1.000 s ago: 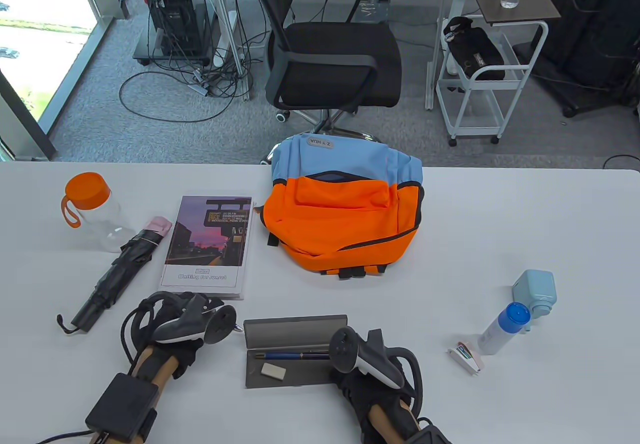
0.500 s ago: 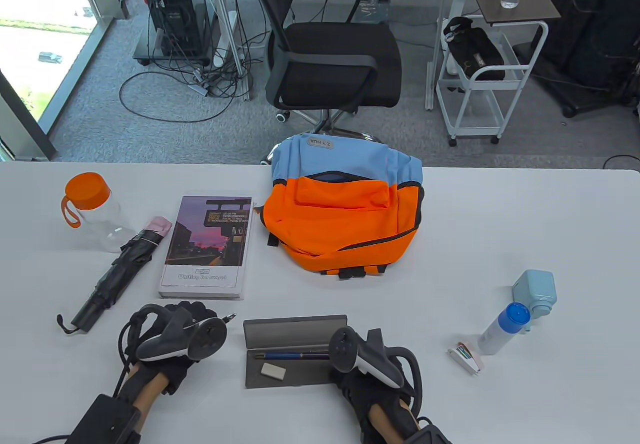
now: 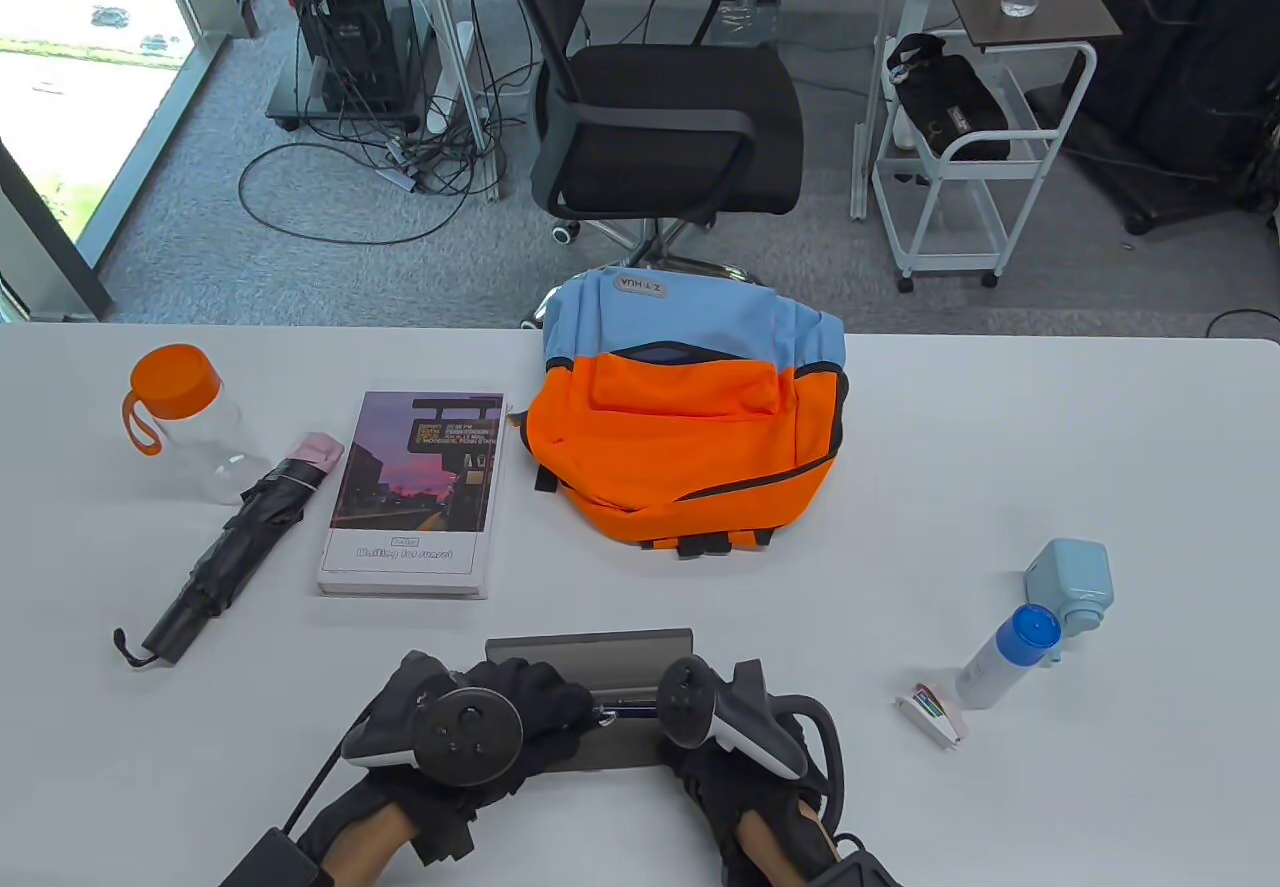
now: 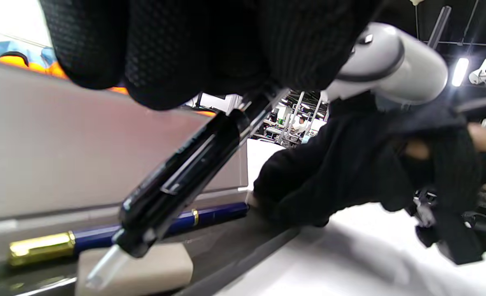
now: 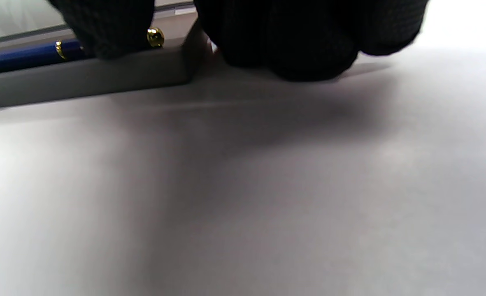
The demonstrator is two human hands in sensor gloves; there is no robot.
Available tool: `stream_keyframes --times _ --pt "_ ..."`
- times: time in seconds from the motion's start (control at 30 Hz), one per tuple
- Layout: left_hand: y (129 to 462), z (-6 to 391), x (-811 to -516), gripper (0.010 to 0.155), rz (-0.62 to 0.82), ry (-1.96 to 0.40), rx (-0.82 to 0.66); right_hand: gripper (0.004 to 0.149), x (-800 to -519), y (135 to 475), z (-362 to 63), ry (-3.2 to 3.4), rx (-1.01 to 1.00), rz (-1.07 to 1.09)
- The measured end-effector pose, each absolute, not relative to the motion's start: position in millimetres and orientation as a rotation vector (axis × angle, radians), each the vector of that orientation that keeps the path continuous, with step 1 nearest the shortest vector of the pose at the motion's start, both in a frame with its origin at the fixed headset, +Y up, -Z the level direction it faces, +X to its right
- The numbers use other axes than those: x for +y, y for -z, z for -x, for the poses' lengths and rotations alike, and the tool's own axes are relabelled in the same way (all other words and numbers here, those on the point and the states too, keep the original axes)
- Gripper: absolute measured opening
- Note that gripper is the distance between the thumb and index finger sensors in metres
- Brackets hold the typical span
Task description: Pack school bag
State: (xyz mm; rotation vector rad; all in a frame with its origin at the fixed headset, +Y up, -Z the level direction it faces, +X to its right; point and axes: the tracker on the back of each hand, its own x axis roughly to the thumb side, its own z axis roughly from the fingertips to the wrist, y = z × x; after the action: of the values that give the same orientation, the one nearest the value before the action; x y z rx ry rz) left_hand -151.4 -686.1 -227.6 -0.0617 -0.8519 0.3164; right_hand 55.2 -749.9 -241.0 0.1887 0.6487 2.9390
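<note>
The grey pencil case (image 3: pixel 600 647) lies open near the table's front edge, with a blue pen (image 4: pixel 210 214) and a white eraser (image 4: pixel 144 269) inside. My left hand (image 3: pixel 520 712) holds a black pen (image 4: pixel 185 174) tilted over the case, tip down above the eraser. My right hand (image 3: pixel 700 757) rests on the case's right end (image 5: pixel 103 76), fingers on its rim. The orange and blue school bag (image 3: pixel 690 427) lies beyond, its top zip partly open.
A book (image 3: pixel 415 492), a folded black umbrella (image 3: pixel 225 547) and an orange-lidded bottle (image 3: pixel 185 422) lie at the left. A blue-capped bottle (image 3: pixel 1005 657), a light blue device (image 3: pixel 1072 582) and a small packet (image 3: pixel 932 712) lie at the right.
My left hand has moved right from beside the case to over it, carrying the black pen. The right hand has stayed on the case's right end.
</note>
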Motion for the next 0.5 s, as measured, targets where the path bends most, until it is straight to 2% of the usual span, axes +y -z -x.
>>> stream_keyframes --times 0.1,0.2,0.23,0.4,0.43,0.5 --pt "223.9 145.6 -702.9 0.050 0.045 -0.254 -0.840 0.069 -749.9 241.0 -55.1 -2.938 0.650 -0.189" --pt "218.2 138.9 -707.6 0.051 -0.025 0.041 -0.853 0.069 -750.1 240.9 -55.2 -2.937 0.650 -0.192" --pt "216.8 138.8 -705.2 0.052 -0.043 0.067 -0.858 0.069 -750.1 240.9 -55.1 -2.937 0.651 -0.192" --pt "220.5 164.7 -682.2 0.054 -0.212 -0.073 -0.708 0.069 -750.3 240.8 -55.3 -2.937 0.652 -0.194" --pt "224.7 174.1 -682.2 0.057 -0.229 -0.048 -0.652 0.069 -750.3 240.8 -55.2 -2.938 0.653 -0.195" --pt "233.3 186.3 -687.9 0.070 -0.170 -0.007 -0.571 0.069 -750.2 240.8 -55.3 -2.940 0.653 -0.196"
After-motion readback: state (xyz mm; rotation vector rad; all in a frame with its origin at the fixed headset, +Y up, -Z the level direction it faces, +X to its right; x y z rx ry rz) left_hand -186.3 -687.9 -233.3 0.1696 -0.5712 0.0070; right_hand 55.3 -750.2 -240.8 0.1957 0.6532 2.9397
